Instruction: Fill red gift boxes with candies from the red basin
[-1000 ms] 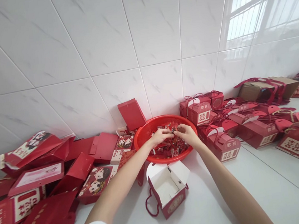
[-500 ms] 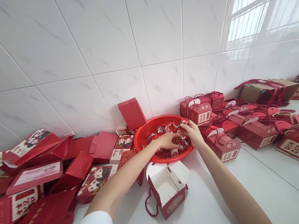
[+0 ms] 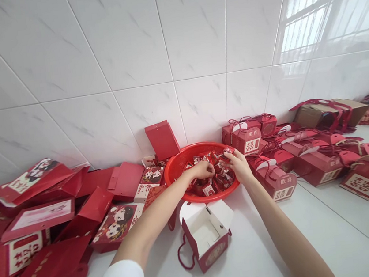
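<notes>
Both hands are over a red plastic basket (image 3: 171, 166) filled with red-wrapped candies (image 3: 221, 181). My left hand (image 3: 202, 170) is above the middle of the pile with its fingers curled in; what they hold, if anything, is hidden. At the basket's right side, my right hand (image 3: 240, 167) pinches a small red-wrapped candy (image 3: 229, 150) near its fingertips, while its other fingers reach over the pile. Just in front of the basket stands a red gift box (image 3: 214, 253) with its lid flaps spread, its white inside showing and a cord handle hanging at the left.
Unfolded and flattened red boxes (image 3: 52, 264) are heaped on the left. Closed red gift boxes (image 3: 279, 183) with cord handles crowd the right side. A red box (image 3: 162, 139) leans on the tiled wall (image 3: 193, 44) behind the basket. Brown cartons (image 3: 315, 117) stand farther right.
My left hand has drawn slightly left and its fingers have curled in. The right hand stays almost in place, with the red candy at its fingertips.
</notes>
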Demonstrator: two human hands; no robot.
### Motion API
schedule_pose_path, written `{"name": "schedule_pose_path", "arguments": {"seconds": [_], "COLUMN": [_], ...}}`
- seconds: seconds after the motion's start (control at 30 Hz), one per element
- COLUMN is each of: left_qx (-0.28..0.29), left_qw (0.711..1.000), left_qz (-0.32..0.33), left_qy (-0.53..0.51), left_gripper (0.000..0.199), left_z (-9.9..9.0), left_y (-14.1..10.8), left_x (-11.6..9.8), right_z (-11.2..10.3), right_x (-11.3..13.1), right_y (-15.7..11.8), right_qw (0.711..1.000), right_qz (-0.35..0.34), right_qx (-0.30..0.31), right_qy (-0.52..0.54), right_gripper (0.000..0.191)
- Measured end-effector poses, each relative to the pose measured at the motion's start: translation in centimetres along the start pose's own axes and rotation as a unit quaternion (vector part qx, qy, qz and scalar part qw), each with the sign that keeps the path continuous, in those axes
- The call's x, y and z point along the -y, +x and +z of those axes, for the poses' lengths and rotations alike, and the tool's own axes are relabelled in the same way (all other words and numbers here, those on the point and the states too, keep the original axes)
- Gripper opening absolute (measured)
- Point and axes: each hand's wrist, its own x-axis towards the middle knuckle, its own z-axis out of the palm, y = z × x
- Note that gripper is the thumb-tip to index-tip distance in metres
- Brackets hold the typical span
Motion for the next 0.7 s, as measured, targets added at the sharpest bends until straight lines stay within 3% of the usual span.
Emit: {"name": "schedule_pose_path", "arguments": {"seconds": [0.17, 0.37, 0.5, 0.7], "left_qx": [-0.028, -0.085, -0.107, -0.076], "left_qw": [0.996, 0.988, 0.99, 0.996], "left_qz": [0.007, 0.024, 0.008, 0.0], "left_qy": [-0.083, -0.127, -0.09, 0.049], "left_gripper": [0.016, 0.041, 0.042, 0.023], "left_z": [-1.0, -1.1, -1.0, -0.7], "left_y": [-0.3, -0.1, 0.1, -0.5], "left_x": [2.0, 2.6, 2.9, 2.7], "right_z": [-0.1, -0.2, -0.3, -0.2], "right_x": [-0.2, -0.2, -0.3, -0.5], "right_y": [0.2, 0.5, 0.5, 0.3], "right_qw": [1.0, 1.0, 1.0, 1.0], "right_qz": [-0.002, 0.01, 0.013, -0.021], "right_qx": [0.005, 0.005, 0.011, 0.018], "right_qy": [-0.002, -0.002, -0.006, -0.01], "right_gripper": [0.032, 0.029, 0.028, 0.035]}}
